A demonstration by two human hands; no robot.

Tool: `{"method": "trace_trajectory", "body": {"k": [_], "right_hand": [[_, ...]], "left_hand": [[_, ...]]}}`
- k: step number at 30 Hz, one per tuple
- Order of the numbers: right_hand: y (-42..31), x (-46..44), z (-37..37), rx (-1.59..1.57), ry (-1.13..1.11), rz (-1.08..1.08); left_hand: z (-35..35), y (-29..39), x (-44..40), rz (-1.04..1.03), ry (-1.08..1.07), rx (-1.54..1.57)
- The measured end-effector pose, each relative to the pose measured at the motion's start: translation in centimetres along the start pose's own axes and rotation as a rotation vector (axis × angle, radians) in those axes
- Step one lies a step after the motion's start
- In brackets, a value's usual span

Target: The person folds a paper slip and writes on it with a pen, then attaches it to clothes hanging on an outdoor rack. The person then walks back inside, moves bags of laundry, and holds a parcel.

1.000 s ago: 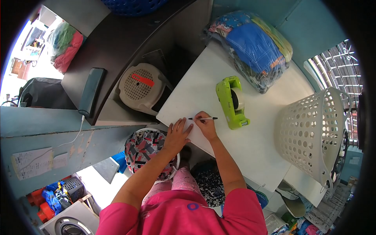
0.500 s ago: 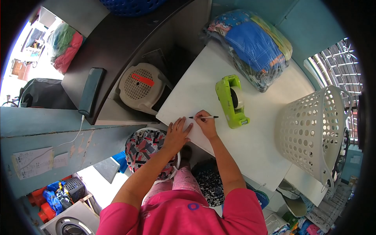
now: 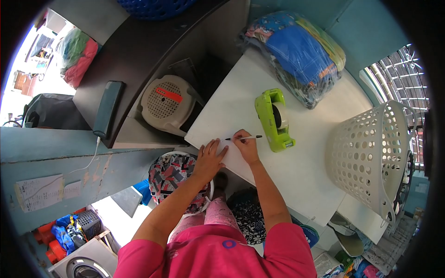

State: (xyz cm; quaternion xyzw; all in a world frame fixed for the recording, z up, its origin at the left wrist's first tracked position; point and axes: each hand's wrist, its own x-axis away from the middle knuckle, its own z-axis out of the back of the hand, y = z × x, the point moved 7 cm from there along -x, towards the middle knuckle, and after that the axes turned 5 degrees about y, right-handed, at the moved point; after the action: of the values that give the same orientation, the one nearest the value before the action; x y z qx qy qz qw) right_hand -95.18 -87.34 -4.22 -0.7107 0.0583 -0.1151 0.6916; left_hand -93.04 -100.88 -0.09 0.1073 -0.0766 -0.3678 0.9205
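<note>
Since the earlier frame, the right hand [image 3: 246, 147] and its pen [image 3: 252, 137] have shifted slightly rightward.
We see the pen pinched in the right fingertips, its point low over the white table [image 3: 296, 173] near the corner; whether it touches, we cannot tell. The left hand [image 3: 208, 160] lies flat, fingers slightly spread, partly covering a pale paper [image 3: 223, 143] that we barely make out against the tabletop. Just beyond the pen stands a green tape dispenser [image 3: 266, 123]; bagged clothes [image 3: 301, 51] and a basket [image 3: 337, 148] crowd the far side. The frame cuts off a blue basket [image 3: 157, 8].
</note>
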Motion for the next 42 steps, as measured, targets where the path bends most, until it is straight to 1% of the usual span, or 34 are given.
{"method": "trace_trajectory", "body": {"k": [1,4,20,23,26,29,31,32,34,42], "right_hand": [[0.1,-0.1,0.5,-0.026,0.048,-0.007],[0.1,-0.1,0.6,-0.008,0.025,-0.043],[0.8,-0.3,0.4,0.035,-0.001,-0.015],[0.5,-0.3,0.4,-0.029,0.022,0.002],[0.7,-0.5,0.3,0.012,0.025,-0.034],[0.4,-0.6,1.1,-0.054,0.079,-0.065],[0.1,-0.7,1.6,-0.07,0.127,0.004],[0.1,-0.6,1.6,-0.071,0.129,0.004],[0.7,-0.4,1.1,-0.027,0.057,-0.064],[0.2,-0.4,1.0,0.014,0.046,-0.044]], "left_hand": [[0.0,0.0,0.0,0.004,-0.006,0.001],[0.0,0.0,-0.1,0.002,-0.004,-0.008],[0.0,0.0,-0.1,-0.005,0.025,0.007],[0.1,0.0,-0.1,-0.004,0.024,0.004],[0.2,0.1,-0.1,-0.003,0.02,0.001],[0.2,0.1,-0.1,-0.005,0.027,0.001],[0.2,0.1,-0.1,-0.004,0.028,0.007],[0.3,0.1,-0.1,-0.006,0.028,0.007],[0.2,0.1,-0.1,0.001,0.017,0.004],[-0.1,0.0,-0.1,-0.006,0.024,0.006]]}}
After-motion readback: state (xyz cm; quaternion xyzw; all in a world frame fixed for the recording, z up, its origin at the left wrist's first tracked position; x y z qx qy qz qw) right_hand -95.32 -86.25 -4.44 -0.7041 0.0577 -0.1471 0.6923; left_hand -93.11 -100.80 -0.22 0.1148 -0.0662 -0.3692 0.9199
